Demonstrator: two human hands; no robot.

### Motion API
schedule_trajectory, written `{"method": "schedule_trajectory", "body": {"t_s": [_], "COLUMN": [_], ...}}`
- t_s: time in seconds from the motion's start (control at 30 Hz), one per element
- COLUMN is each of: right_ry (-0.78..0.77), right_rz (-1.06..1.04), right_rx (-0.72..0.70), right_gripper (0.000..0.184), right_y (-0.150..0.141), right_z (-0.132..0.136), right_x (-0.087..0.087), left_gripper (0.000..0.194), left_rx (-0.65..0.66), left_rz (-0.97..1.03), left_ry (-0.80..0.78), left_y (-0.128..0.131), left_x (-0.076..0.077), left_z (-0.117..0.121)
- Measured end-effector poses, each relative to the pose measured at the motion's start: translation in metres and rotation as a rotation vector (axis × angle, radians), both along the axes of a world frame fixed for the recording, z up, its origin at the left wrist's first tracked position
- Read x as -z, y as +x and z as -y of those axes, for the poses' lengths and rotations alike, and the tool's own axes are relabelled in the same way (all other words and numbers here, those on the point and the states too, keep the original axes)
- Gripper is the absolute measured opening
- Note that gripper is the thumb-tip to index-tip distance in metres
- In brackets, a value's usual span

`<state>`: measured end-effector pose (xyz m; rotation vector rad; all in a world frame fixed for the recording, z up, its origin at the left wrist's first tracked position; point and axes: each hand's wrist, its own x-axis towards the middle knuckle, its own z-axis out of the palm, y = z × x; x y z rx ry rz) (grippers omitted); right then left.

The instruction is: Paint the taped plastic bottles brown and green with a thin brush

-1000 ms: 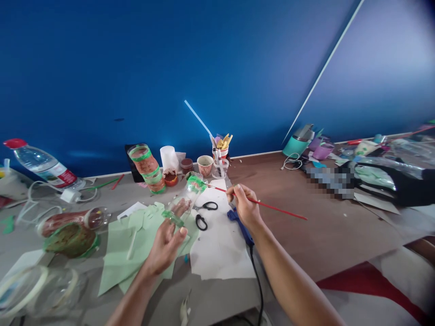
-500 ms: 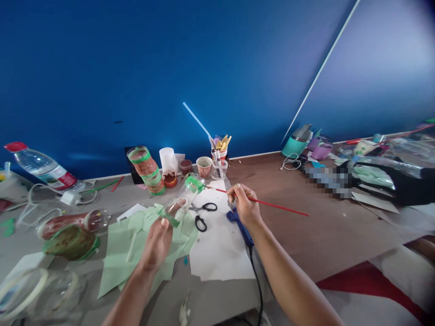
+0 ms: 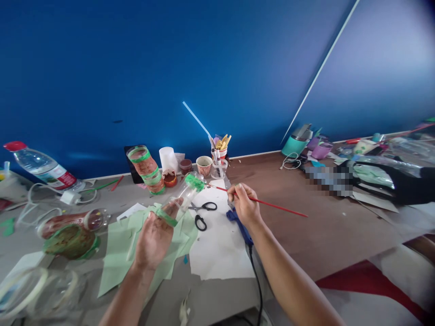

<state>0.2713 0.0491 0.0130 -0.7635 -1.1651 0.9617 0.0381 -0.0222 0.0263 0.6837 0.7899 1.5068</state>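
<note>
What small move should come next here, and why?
Probably a slight turn of the clear container by the left hand, to bring another side of its far green band to the brush. The right hand holds the brush with its tip at or very near that band, while the left hand supports the container.

Clear plastic cylinder (image 3: 188, 198), raised and tilted, its far end leaning away to the right; a broad green band coats that end, a narrower one rings the near rim. Slender red paintbrush (image 3: 278, 207), nearly level, handle to the right, tip at the broad band's edge; contact is indistinct.
</note>
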Motion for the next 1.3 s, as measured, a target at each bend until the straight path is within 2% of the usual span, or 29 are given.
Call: {"method": "schedule_trajectory", "body": {"t_s": [0.17,0.33,0.5,0.67,0.87,1.1,1.3], "right_ry": [-0.084,-0.008,-0.057,0.002,-0.068,0.064,0.118], "right_rz": [0.032,-0.017,0.011,0.001,0.025,-0.176,-0.142], "right_rx": [0.018,0.012,0.001,-0.005,0.014,-0.041,-0.036], "right_gripper": [0.045,0.045,0.044,0.044,0.044,0.032,0.029], "right_y": [-0.001,-0.001,-0.002,-0.001,-0.001,0.001,0.001], "right_z": [0.000,-0.001,-0.001,0.000,0.000,-0.002,-0.005], "right_x": [-0.002,-0.001,-0.001,-0.002,-0.002,-0.004,0.004], "left_gripper": [0.051,0.054,0.061,0.063,0.065,0.064,0.060], "left_rx": [0.010,0.010,0.007,-0.009,0.015,0.055,0.135], "left_rz": [0.111,0.204,0.301,0.373,0.444,0.427,0.250], "left_ry": [-0.064,-0.092,-0.150,-0.209,-0.196,-0.166,-0.087], "left_y": [-0.002,-0.003,-0.004,-0.005,-0.008,-0.010,-0.010], "left_x": [-0.003,-0.006,-0.010,-0.012,-0.011,-0.010,-0.002], "left_z": [-0.002,-0.001,-0.002,-0.003,-0.004,-0.005,-0.002]}}
